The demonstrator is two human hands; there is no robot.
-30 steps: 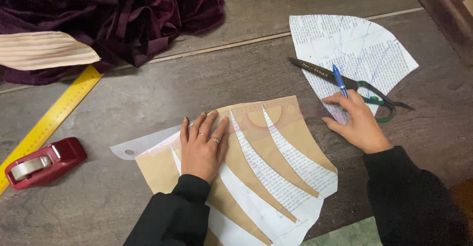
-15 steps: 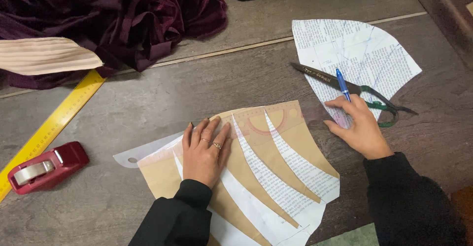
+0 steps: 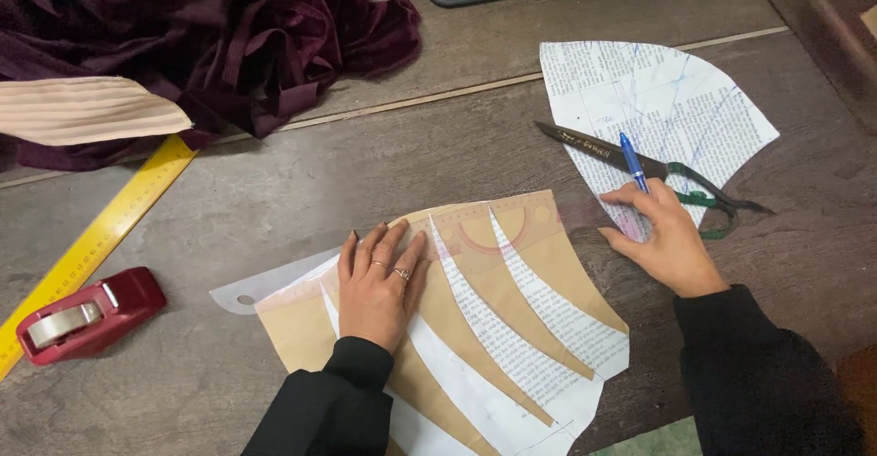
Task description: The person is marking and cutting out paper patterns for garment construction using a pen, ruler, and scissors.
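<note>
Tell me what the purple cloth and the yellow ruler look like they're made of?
The purple cloth looks like velvet: deep soft folds with a gentle sheen. The yellow ruler is flat, stiff and smooth with printed marks, probably painted metal or plastic; the picture can't settle which.

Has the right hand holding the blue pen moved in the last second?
No. The right hand with the blue pen rests at the same spot beside the scissors; only the camera shifted slightly.

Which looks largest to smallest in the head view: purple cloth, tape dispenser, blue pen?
1. purple cloth
2. tape dispenser
3. blue pen, partly hidden by the right hand
</note>
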